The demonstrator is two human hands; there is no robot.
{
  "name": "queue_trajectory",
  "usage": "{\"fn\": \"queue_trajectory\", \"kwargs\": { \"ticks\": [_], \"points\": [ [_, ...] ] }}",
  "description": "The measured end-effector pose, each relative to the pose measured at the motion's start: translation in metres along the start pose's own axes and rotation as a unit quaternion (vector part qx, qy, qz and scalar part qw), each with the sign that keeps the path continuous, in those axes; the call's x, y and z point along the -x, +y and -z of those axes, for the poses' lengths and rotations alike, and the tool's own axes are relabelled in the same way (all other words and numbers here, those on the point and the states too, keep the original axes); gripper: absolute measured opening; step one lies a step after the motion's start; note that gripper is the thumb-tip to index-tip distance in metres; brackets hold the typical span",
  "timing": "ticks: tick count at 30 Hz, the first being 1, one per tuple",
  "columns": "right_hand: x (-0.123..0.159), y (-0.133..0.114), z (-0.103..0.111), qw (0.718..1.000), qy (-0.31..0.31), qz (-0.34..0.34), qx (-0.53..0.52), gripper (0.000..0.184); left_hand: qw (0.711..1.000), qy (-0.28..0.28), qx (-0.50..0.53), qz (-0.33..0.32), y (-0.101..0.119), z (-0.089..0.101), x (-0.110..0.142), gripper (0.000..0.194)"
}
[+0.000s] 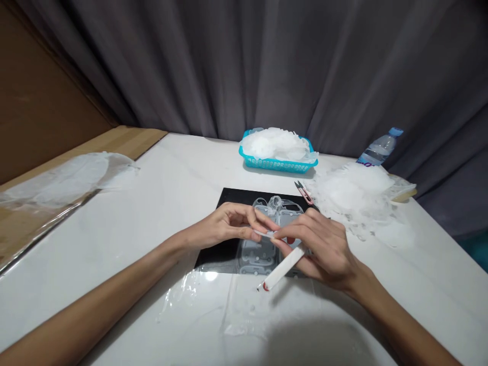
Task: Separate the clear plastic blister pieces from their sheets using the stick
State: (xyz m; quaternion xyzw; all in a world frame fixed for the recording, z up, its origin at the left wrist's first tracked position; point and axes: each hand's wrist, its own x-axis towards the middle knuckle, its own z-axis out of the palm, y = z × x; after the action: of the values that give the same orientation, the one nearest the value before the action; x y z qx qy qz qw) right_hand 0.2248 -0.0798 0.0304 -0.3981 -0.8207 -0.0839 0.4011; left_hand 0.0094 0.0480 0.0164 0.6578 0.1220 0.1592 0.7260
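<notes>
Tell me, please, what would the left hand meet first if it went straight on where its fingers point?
Beyond the small translucent piece at its fingertips, the left hand would most likely meet the right hand first. One view leaves the exact depth uncertain.

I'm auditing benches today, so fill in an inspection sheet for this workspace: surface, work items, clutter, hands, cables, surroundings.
Surface: white table with a black mat lying on it.
Work items: small pale piece at the fingertips; clear molded parts over the mat; white stick, its exact kind unclear.
Clutter: blue basket heaped with whitish pieces, snips, whitish heap, bottle.
Hands: left hand pinches the small pale piece; right hand has fingertips at its other end and holds the white stick.
Cables: nothing seen.
Surroundings: gray curtain behind, cardboard at left.
</notes>
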Motion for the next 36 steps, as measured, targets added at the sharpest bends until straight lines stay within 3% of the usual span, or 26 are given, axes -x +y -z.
{"fn": "queue_trajectory", "kwargs": {
  "ticks": [5, 7, 10, 13, 15, 21, 25, 27, 30, 34, 36],
  "points": [
    [-0.001, 0.018, 0.004, 0.989, 0.028, -0.147, 0.010, 0.014, 0.988, 0.146, -0.030, 0.051, -0.018, 0.014, -0.004, 0.029],
    [0.002, 0.029, 0.004, 0.982, 0.000, -0.176, 0.062, 0.015, 0.975, 0.207, -0.053, 0.056, -0.025, 0.024, -0.008, 0.035],
    [0.009, 0.045, -0.005, 0.974, -0.060, -0.172, 0.138, 0.022, 0.967, 0.220, -0.121, 0.038, -0.027, 0.041, -0.018, 0.040],
    [0.017, 0.056, -0.019, 0.963, -0.090, -0.174, 0.182, 0.027, 0.963, 0.183, -0.197, 0.008, -0.013, 0.059, -0.037, 0.049],
    [0.021, 0.060, -0.027, 0.959, -0.107, -0.182, 0.190, 0.030, 0.955, 0.188, -0.230, -0.020, 0.005, 0.076, -0.057, 0.054],
    [0.030, 0.065, -0.044, 0.958, -0.127, -0.175, 0.189, 0.027, 0.874, 0.316, -0.336, -0.156, 0.066, 0.133, -0.142, 0.062],
    [0.035, 0.067, -0.053, 0.957, -0.158, -0.169, 0.173, 0.030, 0.846, 0.288, -0.426, -0.138, 0.068, 0.146, -0.176, 0.051],
    [0.036, 0.068, -0.054, 0.959, -0.162, -0.167, 0.164, 0.030, 0.831, 0.275, -0.466, -0.127, 0.059, 0.143, -0.172, 0.047],
    [0.034, 0.070, -0.050, 0.961, -0.153, -0.158, 0.170, 0.029, 0.805, 0.264, -0.513, -0.135, 0.046, 0.132, -0.142, 0.048],
    [0.035, 0.075, -0.042, 0.958, -0.146, -0.156, 0.193, 0.023, 0.779, 0.232, -0.565, -0.141, 0.028, 0.102, -0.090, 0.043],
    [0.037, 0.078, -0.042, 0.955, -0.158, -0.158, 0.194, 0.020, 0.763, 0.202, -0.600, -0.132, 0.017, 0.088, -0.076, 0.042]
  ]
}}
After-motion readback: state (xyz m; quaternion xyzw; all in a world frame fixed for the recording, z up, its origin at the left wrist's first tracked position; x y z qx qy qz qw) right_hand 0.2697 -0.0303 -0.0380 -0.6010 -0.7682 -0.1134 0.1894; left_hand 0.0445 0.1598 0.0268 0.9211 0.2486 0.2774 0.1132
